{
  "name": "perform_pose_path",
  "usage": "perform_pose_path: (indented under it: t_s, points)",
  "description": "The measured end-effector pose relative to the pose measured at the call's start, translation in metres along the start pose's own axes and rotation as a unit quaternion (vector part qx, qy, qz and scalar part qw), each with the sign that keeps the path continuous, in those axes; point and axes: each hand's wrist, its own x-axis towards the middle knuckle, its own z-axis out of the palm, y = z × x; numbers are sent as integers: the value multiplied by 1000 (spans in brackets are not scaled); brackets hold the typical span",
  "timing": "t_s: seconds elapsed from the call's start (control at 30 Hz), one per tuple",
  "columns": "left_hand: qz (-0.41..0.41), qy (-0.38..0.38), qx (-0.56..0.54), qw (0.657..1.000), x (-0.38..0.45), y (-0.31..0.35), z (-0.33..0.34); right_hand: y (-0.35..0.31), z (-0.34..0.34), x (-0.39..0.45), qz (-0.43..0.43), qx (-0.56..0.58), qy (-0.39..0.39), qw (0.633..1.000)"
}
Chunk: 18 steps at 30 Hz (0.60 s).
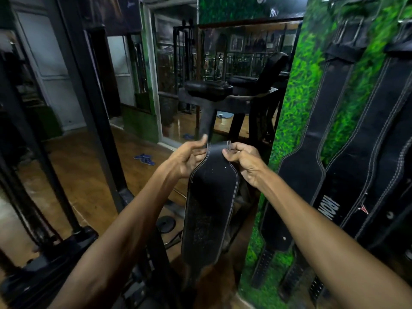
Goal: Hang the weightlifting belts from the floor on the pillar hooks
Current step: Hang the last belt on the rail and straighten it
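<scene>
Your forearms reached forward, and both hands pinched one black belt (211, 197) at its narrow part, left hand (189, 158) and right hand (244, 162) on opposite edges. It hung in mid-air, just left of the green pillar (296, 108), where two belts (347, 130) hung.

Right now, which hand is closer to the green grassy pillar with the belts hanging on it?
Right. The right hand grips the held belt on the side next to the green pillar. The left hand grips its other edge, farther from the pillar.
</scene>
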Motion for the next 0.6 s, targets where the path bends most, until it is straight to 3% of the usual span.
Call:
perform_pose_path:
  t_s: [0.1,0.2,0.3,0.43,0.6]
  points:
    - [7,32,21,999,4,3,7,9,-4,-3,15,4,-43,999]
    - [88,66,58,992,3,1,8,8,-9,-9,43,30,-75,996]
    - [156,94,83,980,-2,-9,7,-3,-10,-5,67,99,-60,991]
    - [192,59,99,975,-10,-20,11,-10,-4,4,68,131,-25,989]
    - [155,29,75,985,-15,-10,14,-6,-13,-5,36,79,-43,995]
